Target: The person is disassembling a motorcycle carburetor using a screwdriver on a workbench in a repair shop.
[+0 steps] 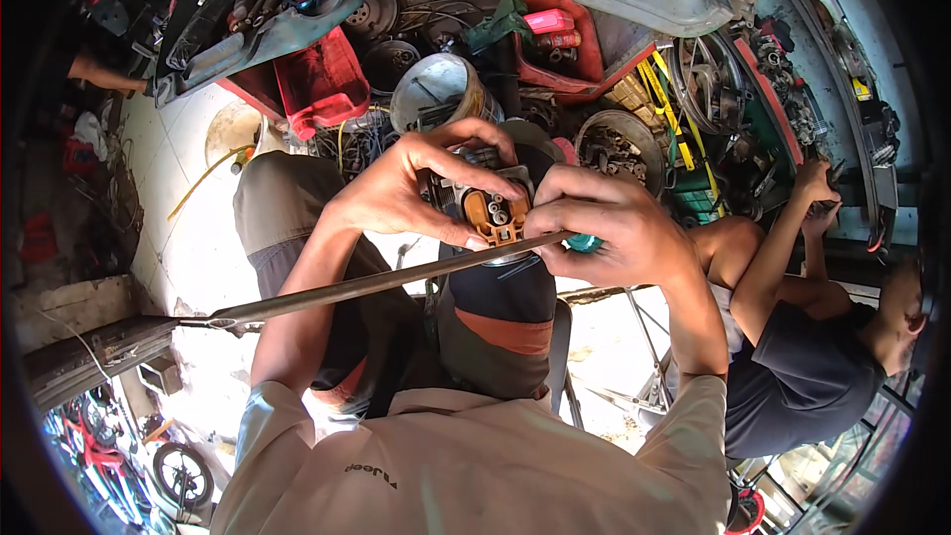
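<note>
My left hand [416, 183] is curled around a metal engine part [492, 208], which looks like a cylinder head, its inside stained orange-brown with small round fittings. The part is held above my knee. Beside it, my right hand [599, 223] is closed, fingers bent, with the thin end of a long metal rod [396, 275] between thumb and fingers. That rod slants down to the left, across my left forearm. A teal object [582, 243] peeks out under my right fingers; its kind is hidden. Part of the engine part is covered by my left fingers.
Ahead stand a dirty white bucket [431, 89], a red bin [319, 84], another red tray [591, 50] and a tub of small metal parts [624, 144]. On my right, a person in a dark shirt [807, 367] sits working. A wheel [183, 476] is at lower left.
</note>
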A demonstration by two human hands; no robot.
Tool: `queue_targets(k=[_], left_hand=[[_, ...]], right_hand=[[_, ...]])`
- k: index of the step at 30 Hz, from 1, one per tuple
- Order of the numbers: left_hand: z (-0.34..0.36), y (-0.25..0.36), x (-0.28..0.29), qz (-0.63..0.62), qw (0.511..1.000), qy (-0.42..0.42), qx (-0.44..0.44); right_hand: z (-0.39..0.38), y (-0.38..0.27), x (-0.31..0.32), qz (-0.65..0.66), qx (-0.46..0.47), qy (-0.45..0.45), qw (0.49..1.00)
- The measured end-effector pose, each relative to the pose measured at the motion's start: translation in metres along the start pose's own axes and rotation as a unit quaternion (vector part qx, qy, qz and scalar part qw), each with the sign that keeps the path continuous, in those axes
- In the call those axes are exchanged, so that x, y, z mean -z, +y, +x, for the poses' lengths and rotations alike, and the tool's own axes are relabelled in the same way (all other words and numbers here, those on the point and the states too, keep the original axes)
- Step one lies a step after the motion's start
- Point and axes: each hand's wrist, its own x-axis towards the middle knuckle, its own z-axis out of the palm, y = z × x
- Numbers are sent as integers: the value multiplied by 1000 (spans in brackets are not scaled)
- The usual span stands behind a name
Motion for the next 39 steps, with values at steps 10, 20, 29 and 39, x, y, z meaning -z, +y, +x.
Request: queue_targets(k=[10, 20, 29, 39], left_hand=[[5, -1, -8, 31, 999, 25, -8], [3, 3, -28, 70, 986, 147, 29], [-1, 10, -31, 45, 988, 137, 55], [-4, 9, -32, 44, 985, 161, 49]], right_hand=[[-10, -5, -6, 35, -35, 77, 996], [-56, -40, -36, 157, -243, 260, 921], [-98, -67, -78, -70, -198, 140, 968], [-133, -72, -87, -96, -314, 226, 917]])
